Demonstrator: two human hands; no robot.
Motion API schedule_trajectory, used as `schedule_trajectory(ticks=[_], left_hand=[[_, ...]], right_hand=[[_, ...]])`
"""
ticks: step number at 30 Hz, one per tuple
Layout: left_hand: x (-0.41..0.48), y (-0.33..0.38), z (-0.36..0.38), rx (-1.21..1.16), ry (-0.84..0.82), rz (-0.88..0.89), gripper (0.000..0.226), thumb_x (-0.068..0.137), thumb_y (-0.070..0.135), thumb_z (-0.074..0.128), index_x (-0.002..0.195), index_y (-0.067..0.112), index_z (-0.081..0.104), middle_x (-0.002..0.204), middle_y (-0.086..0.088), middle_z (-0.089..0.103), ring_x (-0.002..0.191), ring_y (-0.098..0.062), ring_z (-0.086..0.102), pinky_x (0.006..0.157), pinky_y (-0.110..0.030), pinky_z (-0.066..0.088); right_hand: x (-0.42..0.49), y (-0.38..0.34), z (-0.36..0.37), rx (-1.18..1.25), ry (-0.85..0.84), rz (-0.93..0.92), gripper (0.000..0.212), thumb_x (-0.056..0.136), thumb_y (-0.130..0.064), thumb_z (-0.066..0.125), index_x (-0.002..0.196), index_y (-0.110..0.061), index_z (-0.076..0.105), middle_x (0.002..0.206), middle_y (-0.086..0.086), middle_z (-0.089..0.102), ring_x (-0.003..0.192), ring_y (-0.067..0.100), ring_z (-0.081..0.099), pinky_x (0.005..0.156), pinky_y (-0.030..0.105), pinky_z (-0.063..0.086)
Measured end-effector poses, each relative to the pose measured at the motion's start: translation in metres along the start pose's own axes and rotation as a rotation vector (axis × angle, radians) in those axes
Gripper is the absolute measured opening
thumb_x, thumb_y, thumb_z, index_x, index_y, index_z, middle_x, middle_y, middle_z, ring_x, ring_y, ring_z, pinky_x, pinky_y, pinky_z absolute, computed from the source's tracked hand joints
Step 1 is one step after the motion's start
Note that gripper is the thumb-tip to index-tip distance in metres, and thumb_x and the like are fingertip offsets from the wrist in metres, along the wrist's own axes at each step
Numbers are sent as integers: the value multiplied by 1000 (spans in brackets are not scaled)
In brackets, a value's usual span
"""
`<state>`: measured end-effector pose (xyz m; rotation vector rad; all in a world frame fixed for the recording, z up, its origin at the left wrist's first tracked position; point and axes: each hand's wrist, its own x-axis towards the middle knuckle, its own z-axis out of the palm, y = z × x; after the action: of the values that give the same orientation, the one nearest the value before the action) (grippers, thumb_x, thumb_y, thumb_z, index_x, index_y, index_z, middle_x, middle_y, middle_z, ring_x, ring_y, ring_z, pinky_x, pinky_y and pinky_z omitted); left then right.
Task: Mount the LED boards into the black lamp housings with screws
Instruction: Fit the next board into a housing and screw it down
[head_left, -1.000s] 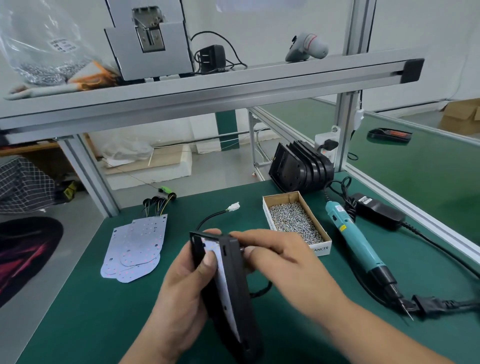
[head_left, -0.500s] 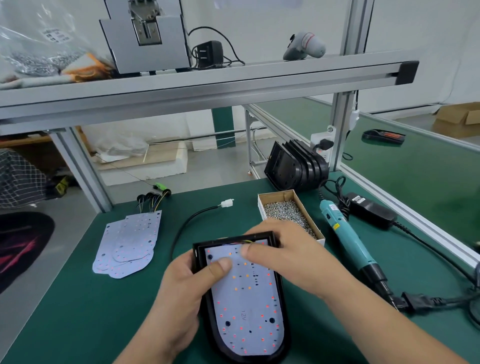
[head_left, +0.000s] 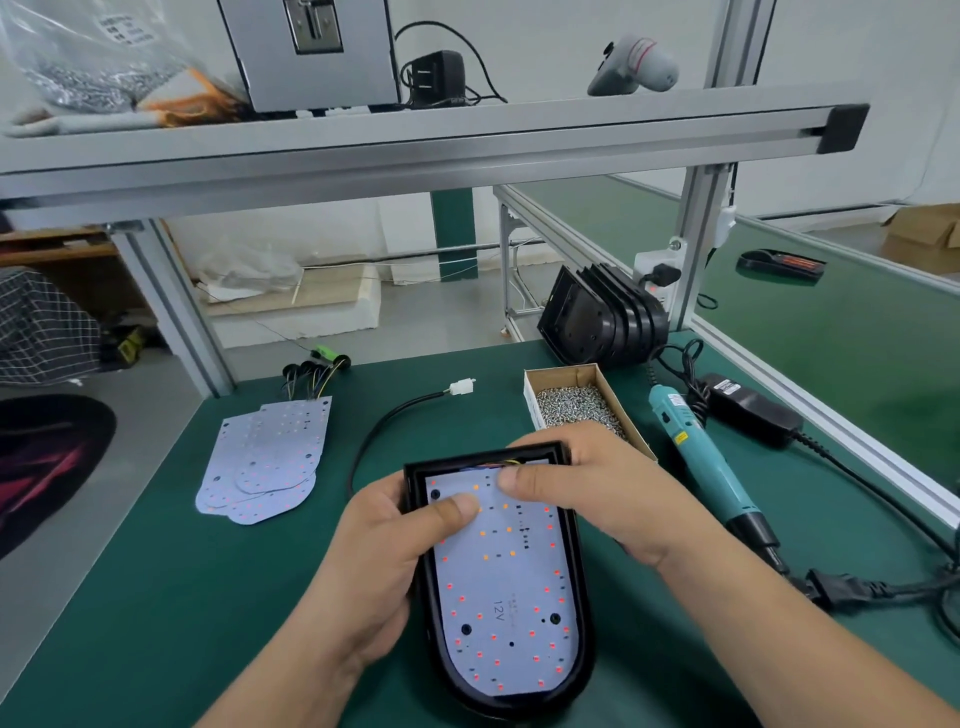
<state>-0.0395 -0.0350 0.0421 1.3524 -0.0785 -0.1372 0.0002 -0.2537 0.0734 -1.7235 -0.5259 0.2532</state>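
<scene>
Now the left hand (head_left: 374, 561) and right hand (head_left: 597, 499) are gripping the black lamp housing (head_left: 581, 597) containing the LED board (head_left: 504, 597); the cardboard box (head_left: 626, 415) is holding screws (head_left: 576, 408).

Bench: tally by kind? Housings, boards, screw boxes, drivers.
Housing, held: 1
Housing stack: 1, number inside unclear
Board, seated in the held housing: 1
Board pile: 1, number inside unclear
Screw box: 1
Driver: 1
Total: 6
</scene>
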Motion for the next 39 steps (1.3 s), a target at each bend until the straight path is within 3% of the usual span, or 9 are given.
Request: schedule_trajectory(ticks=[11, 15, 19, 21, 23, 25, 31, 36, 39], left_hand=[[11, -10, 0, 22, -35, -148, 27, 89, 7, 74, 114, 7, 80, 119, -21, 77, 109, -42, 75, 85, -43, 64], [16, -18, 12, 146, 71, -160, 20, 88, 7, 72, 100, 18, 83, 107, -15, 80, 99, -38, 78, 81, -45, 65], [18, -24, 20, 431, 181, -91, 21, 78, 23, 65, 96, 21, 75, 95, -4, 79, 92, -27, 77, 88, -49, 61], [20, -27, 19, 503, 254, -99, 22, 85, 21, 68, 106, 23, 67, 93, 2, 75, 84, -13, 73, 78, -32, 61], [20, -26, 19, 588, 292, -109, 41, 90, 23, 69, 128, 28, 54, 101, 13, 69, 82, -1, 69, 65, -17, 55], [20, -24, 19, 670, 268, -115, 58, 93, 27, 67, 146, 28, 43, 109, 16, 65, 88, 0, 67, 72, -22, 55], [13, -10, 17, 899, 226, -123, 76, 95, 45, 61, 161, 27, 28, 138, 19, 57, 105, -3, 56, 88, -30, 43], [8, -5, 14, 1160, 242, -99, 79, 95, 58, 54, 163, 29, 27, 158, 6, 49, 139, -21, 52, 104, -36, 45], [5, 0, 10, 1248, 247, -86, 77, 94, 66, 51, 160, 32, 31, 151, 6, 52, 133, -24, 56, 101, -37, 48]], right_hand=[[8, 19, 0, 61, 15, 107, 40, 84, -23, 72, 102, 13, 70, 95, 10, 73, 91, 20, 68, 95, 45, 54], [8, 14, -20, -232, 34, 178, 53, 85, -66, 67, 94, -14, 73, 80, -1, 70, 78, 10, 64, 78, 38, 53], [-4, 10, -65, -731, 520, 105, 49, 83, -79, 51, 80, -33, 67, 71, -15, 68, 64, 3, 63, 62, 30, 48], [-15, 9, -89, -924, 649, 132, 47, 80, -80, 47, 88, -37, 64, 82, -14, 66, 76, 9, 64, 65, 31, 46], [-27, 16, -108, -1120, 537, 346, 59, 84, -83, 45, 113, -35, 62, 107, -9, 59, 89, 21, 64, 74, 37, 49], [-42, 27, -115, -1232, 385, 524, 75, 86, -86, 47, 133, -28, 53, 122, 0, 57, 100, 27, 64, 79, 41, 51], [-52, 44, -114, -1152, 325, 534, 75, 85, -71, 66, 140, -29, 36, 100, -5, 58, 85, 19, 63, 75, 40, 52], [-50, 49, -124, -1040, 325, 555, 47, 80, -58, 76, 96, -20, 53, 78, -3, 67, 69, 15, 65, 61, 35, 47], [-57, 48, -136, -753, 423, 508, 31, 82, -43, 80, 82, -16, 66, 63, -2, 70, 53, 14, 65, 54, 32, 44]])
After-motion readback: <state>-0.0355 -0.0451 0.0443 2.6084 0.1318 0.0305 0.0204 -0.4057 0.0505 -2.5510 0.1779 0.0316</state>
